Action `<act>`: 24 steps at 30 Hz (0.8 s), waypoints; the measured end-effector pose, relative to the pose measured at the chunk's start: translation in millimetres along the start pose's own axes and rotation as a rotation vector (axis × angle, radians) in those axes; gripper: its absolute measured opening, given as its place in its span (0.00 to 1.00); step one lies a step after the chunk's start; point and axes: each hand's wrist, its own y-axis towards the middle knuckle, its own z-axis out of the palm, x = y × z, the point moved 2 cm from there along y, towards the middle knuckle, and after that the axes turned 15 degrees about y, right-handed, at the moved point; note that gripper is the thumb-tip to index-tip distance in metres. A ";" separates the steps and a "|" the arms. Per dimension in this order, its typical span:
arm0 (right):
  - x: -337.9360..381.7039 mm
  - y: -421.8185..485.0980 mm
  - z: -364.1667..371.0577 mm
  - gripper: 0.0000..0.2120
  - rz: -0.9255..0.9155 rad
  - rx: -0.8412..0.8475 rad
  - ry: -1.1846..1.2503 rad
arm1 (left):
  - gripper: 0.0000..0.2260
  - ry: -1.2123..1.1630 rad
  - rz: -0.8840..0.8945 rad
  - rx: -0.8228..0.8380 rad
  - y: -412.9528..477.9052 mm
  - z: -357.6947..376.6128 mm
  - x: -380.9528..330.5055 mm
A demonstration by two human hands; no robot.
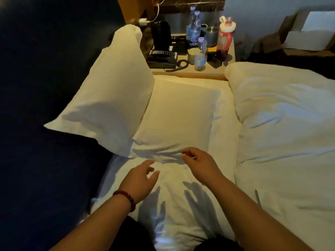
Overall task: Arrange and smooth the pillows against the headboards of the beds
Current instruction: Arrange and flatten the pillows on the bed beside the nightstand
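Both hands are held over the bed sheet (174,205), empty and loosely open, fingers curled but closed on nothing. The left hand (140,180), with a beaded bracelet (126,197) at its wrist, hovers just short of the near edge of the flat pillow (179,120); the right hand (198,163) is over that same wrinkled edge, though whether its fingertips touch the cloth cannot be told. The flat pillow lies along the head end of the bed, its far edge near the nightstand (192,72), which carries a telephone (162,58), bottles and cups. A second pillow (110,95) is propped upright against the dark headboard (45,69) at the bed's left edge and overlaps the flat one. A rumpled duvet (286,127) is heaped along the right edge. The step in hand is judged to be the smoothing or lifting of the flat pillow. It would be done well if the creased near edge were taken at both corners, the pillow raised and stood beside the propped one, and the palms then drawn outward from the centre so that the bunched folds are pressed flat. The cluttered nightstand should be kept clear of.
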 end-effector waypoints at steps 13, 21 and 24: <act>-24.1 -21.7 3.9 0.11 0.091 0.233 -0.126 | 0.21 -0.156 -0.263 0.375 -89.3 68.4 21.3; -29.2 -78.9 57.9 0.13 0.079 0.303 -0.154 | 0.21 -0.175 -0.141 0.253 -131.4 74.5 37.2; -35.9 -117.2 87.6 0.13 0.019 0.277 -0.154 | 0.21 -0.162 -0.053 0.250 -166.9 82.3 67.9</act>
